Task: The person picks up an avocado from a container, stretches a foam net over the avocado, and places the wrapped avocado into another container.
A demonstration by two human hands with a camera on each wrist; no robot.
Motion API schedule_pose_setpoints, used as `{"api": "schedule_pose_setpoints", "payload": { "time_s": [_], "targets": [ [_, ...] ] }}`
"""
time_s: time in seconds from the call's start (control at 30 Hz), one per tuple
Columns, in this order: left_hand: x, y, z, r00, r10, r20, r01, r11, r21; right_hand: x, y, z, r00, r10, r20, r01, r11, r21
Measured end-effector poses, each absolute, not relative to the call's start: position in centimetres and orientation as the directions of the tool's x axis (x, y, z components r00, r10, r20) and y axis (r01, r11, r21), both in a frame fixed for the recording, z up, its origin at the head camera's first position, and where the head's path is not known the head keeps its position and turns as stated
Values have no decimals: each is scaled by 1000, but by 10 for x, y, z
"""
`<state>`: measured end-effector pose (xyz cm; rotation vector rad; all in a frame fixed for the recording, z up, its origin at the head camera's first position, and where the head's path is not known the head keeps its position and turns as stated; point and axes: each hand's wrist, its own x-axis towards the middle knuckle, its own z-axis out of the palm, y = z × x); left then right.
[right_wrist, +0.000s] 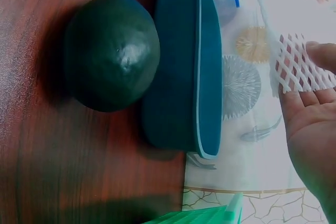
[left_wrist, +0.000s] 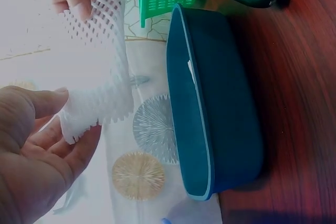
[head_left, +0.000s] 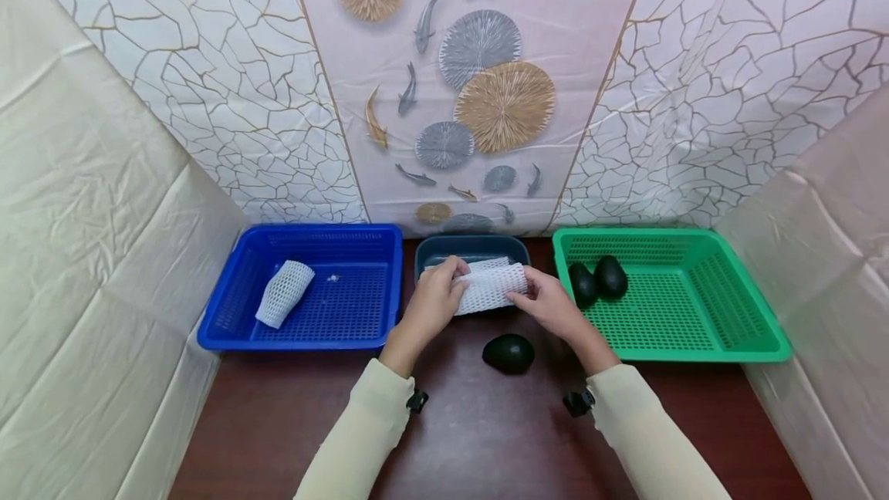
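Observation:
A white foam net sleeve (head_left: 489, 288) is stretched between my two hands above the dark teal bin. My left hand (head_left: 436, 295) pinches its left end, and my right hand (head_left: 552, 301) grips the right end between thumb and fingers. In the left wrist view the foam net sleeve (left_wrist: 97, 72) looks like an open mesh tube. On the table, just in front of the bin, lies a dark green avocado (head_left: 508, 353), touched by neither hand. The right wrist view shows the avocado (right_wrist: 112, 51) close up beside the bin (right_wrist: 176, 72).
A blue basket (head_left: 299, 344) at the left holds another foam net sleeve (head_left: 285, 294). Inside the green basket (head_left: 701, 356) at the right lie two avocados (head_left: 611, 278). The teal bin (head_left: 422, 249) stands between the baskets, with more white netting partly visible in it. Patterned cloth hangs behind.

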<state>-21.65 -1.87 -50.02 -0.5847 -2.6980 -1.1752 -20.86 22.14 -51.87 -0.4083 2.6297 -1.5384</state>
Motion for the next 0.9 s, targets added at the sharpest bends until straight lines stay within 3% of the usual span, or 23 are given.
{"api": "schedule_pose_setpoints", "payload": {
  "time_s": [0.33, 0.67, 0.9],
  "targets": [
    [-204, -9, -485, -888, 344, 304, 459, 677, 575, -200, 222, -506, -947, -262, 188, -314, 622, -717],
    [-201, 10, -471, -813, 463, 355, 582, 679, 447, -193, 217, -494, -910, -301, 286, -415, 651, -635],
    [-195, 14, -472, -785, 443, 434, 614, 655, 442, -190, 217, -493, -891, -323, 319, -454, 634, -626]
  ]
}}
